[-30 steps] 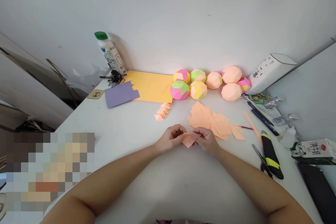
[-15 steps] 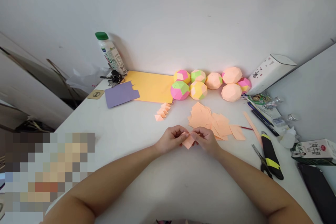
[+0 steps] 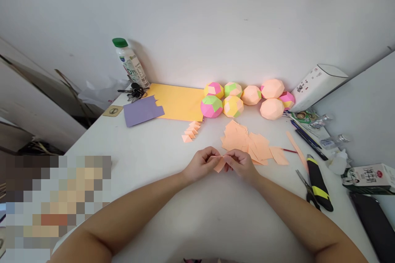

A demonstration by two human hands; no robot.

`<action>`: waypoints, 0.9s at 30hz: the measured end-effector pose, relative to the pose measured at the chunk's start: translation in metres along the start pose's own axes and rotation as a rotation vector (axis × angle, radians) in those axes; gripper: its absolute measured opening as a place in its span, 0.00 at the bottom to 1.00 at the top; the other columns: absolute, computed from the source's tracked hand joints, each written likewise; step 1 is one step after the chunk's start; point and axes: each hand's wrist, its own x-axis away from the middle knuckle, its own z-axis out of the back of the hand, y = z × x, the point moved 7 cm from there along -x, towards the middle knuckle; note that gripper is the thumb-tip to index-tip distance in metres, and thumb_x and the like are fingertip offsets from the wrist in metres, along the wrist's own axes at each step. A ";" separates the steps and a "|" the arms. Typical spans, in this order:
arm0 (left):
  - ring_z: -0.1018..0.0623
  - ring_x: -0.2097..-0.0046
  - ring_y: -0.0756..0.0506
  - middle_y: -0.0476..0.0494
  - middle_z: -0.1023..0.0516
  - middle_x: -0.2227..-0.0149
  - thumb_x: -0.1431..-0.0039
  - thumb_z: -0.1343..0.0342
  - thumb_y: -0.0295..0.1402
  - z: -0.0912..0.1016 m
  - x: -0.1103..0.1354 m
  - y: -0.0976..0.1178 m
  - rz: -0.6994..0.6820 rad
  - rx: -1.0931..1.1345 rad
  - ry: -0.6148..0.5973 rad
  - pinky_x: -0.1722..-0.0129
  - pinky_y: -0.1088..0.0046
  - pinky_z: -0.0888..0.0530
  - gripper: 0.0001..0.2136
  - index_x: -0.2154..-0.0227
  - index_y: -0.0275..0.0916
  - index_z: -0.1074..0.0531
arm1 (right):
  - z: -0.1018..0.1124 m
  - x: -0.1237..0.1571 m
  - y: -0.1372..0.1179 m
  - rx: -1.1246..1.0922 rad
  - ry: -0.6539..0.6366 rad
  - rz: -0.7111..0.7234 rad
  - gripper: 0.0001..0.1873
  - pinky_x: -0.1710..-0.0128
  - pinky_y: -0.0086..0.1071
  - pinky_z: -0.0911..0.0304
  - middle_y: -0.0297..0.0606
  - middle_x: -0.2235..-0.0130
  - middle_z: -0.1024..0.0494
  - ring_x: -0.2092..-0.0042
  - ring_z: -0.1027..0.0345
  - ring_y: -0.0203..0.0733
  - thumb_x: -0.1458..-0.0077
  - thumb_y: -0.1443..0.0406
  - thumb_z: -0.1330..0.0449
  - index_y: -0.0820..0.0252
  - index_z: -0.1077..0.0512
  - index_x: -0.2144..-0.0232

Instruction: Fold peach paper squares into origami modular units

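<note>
My left hand (image 3: 201,163) and my right hand (image 3: 242,163) meet over the white table (image 3: 148,160), both pinched on one small peach paper piece (image 3: 220,165) held between their fingertips. Just behind my right hand lies a loose pile of peach paper squares (image 3: 249,143). A short row of folded peach units (image 3: 190,131) sits behind my left hand. Several paper polyhedron balls (image 3: 234,99), some peach and some pink, green and yellow, line the wall.
A yellow sheet (image 3: 177,100), a purple sheet (image 3: 142,110), keys (image 3: 133,91) and a green-capped bottle (image 3: 129,63) stand at the back left. Scissors (image 3: 307,190), a black-yellow utility knife (image 3: 319,182), pens (image 3: 308,139), a carton (image 3: 368,177) and a white box (image 3: 317,84) crowd the right.
The peach piece has narrowed between my fingertips, less of it hanging below them. Both hands have stayed in place.
</note>
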 end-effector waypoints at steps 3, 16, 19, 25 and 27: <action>0.39 0.77 0.53 0.55 0.41 0.81 0.44 0.50 0.36 -0.003 -0.001 0.002 -0.010 -0.019 -0.021 0.75 0.77 0.39 0.09 0.74 0.37 0.36 | -0.003 0.000 -0.001 -0.002 -0.028 0.012 0.11 0.74 0.30 0.36 0.33 0.77 0.28 0.75 0.33 0.35 0.47 0.58 0.43 0.61 0.30 0.72; 0.39 0.75 0.53 0.53 0.40 0.77 0.45 0.51 0.34 0.011 -0.002 0.000 -0.045 0.153 0.113 0.75 0.78 0.39 0.09 0.78 0.37 0.39 | 0.006 0.000 0.001 -0.018 0.042 0.012 0.09 0.76 0.27 0.41 0.31 0.80 0.31 0.77 0.36 0.33 0.45 0.62 0.45 0.61 0.33 0.74; 0.35 0.73 0.52 0.51 0.35 0.74 0.45 0.50 0.36 0.010 -0.003 0.001 -0.051 0.170 0.094 0.73 0.77 0.37 0.07 0.72 0.37 0.36 | 0.005 0.000 0.001 -0.029 0.034 0.011 0.09 0.76 0.27 0.41 0.30 0.80 0.31 0.77 0.35 0.33 0.45 0.61 0.45 0.60 0.34 0.73; 0.33 0.75 0.52 0.52 0.35 0.78 0.45 0.48 0.38 -0.004 -0.002 -0.005 0.029 0.055 -0.060 0.74 0.76 0.35 0.09 0.72 0.37 0.33 | -0.004 -0.001 0.002 0.010 -0.054 0.012 0.06 0.74 0.29 0.38 0.32 0.75 0.31 0.75 0.34 0.34 0.47 0.63 0.44 0.61 0.32 0.72; 0.34 0.75 0.52 0.52 0.35 0.78 0.46 0.49 0.37 -0.004 -0.002 -0.005 0.032 0.018 -0.045 0.74 0.77 0.36 0.08 0.73 0.37 0.33 | -0.005 -0.001 0.003 0.037 -0.048 0.007 0.04 0.76 0.29 0.39 0.32 0.76 0.32 0.76 0.36 0.34 0.48 0.64 0.44 0.61 0.33 0.72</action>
